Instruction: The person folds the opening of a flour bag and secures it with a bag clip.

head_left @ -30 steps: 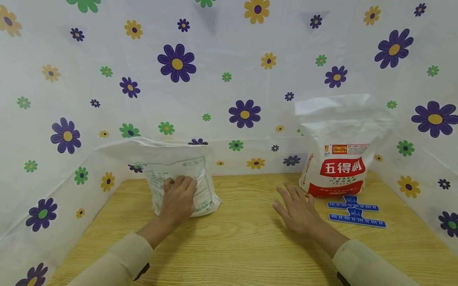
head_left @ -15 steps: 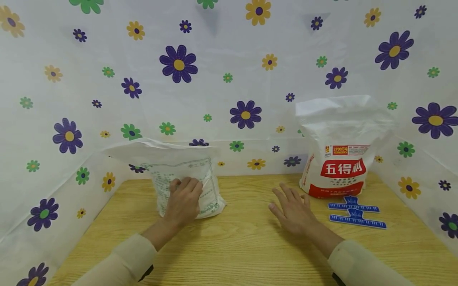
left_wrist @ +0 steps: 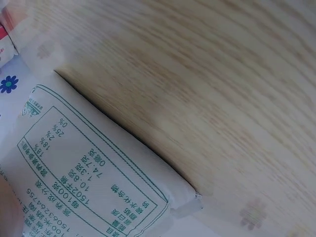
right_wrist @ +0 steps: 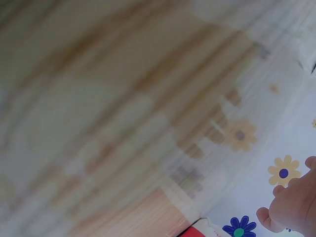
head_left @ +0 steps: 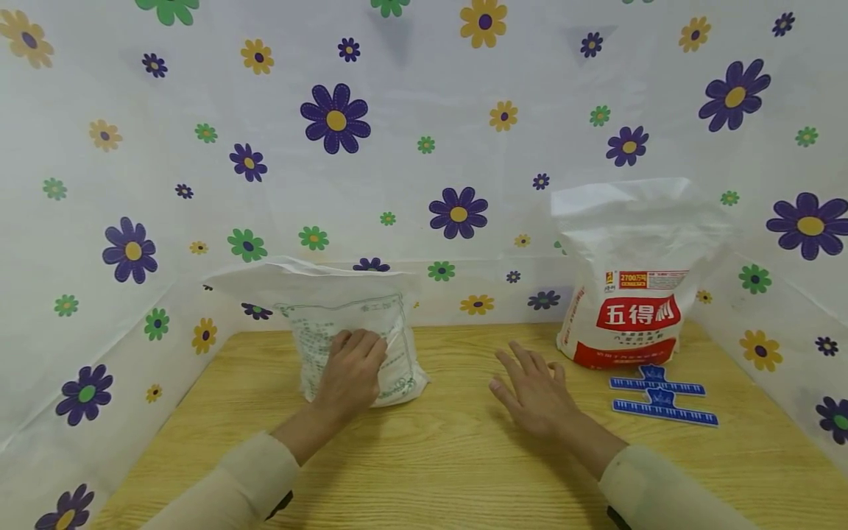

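Note:
A white flour bag with green print (head_left: pixel 344 313) stands on the left part of the table, its loose top flattened and pointing left. Against its front, my left hand (head_left: pixel 351 368) grips the bag with curled fingers; the fingertips are hidden. The left wrist view shows the bag's printed nutrition table (left_wrist: pixel 84 168) and, at the left edge, a bit of a finger (left_wrist: pixel 7 212). My right hand (head_left: pixel 535 397) hovers over the table with its fingers spread and holds nothing. It also shows at the right edge of the right wrist view, palm side (right_wrist: pixel 296 202).
Farther right stands a taller white flour bag with red labels (head_left: pixel 629 294). In front of it lie two blue clips with a piano-key pattern (head_left: pixel 665 412). A flower-patterned sheet (head_left: pixel 397 177) walls in the wooden table (head_left: pixel 437 464) at the back and sides.
The green-printed bag has shifted a little to the right along with my left hand. My right hand has drifted left, away from the blue clips. The red-labelled bag and clips stay put.

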The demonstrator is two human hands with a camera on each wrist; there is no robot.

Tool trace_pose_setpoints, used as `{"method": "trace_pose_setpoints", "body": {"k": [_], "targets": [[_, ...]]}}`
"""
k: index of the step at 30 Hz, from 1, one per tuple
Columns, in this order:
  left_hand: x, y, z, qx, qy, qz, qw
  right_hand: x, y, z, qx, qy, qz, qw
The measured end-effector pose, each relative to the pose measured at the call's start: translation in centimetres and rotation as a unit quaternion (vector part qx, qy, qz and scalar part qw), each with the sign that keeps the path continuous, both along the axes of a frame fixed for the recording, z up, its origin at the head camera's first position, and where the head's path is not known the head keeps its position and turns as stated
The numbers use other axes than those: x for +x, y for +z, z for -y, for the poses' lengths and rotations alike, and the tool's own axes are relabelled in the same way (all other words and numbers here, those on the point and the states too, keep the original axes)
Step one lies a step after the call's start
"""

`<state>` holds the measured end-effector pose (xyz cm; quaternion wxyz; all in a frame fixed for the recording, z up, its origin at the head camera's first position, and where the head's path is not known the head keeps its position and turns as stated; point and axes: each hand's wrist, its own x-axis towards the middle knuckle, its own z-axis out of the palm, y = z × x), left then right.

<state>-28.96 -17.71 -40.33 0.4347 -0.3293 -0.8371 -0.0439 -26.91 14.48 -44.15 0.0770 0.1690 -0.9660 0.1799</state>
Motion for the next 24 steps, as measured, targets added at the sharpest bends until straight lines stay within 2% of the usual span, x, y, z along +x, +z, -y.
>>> {"method": "trace_pose_setpoints", "body": {"k": [24], "targets": [[0.5,-0.1,-2.1,-0.007,-0.021,0.008,0.9997,-0.1,0.0,1.4,-0.003,0.01,-0.006,1.0]]}}
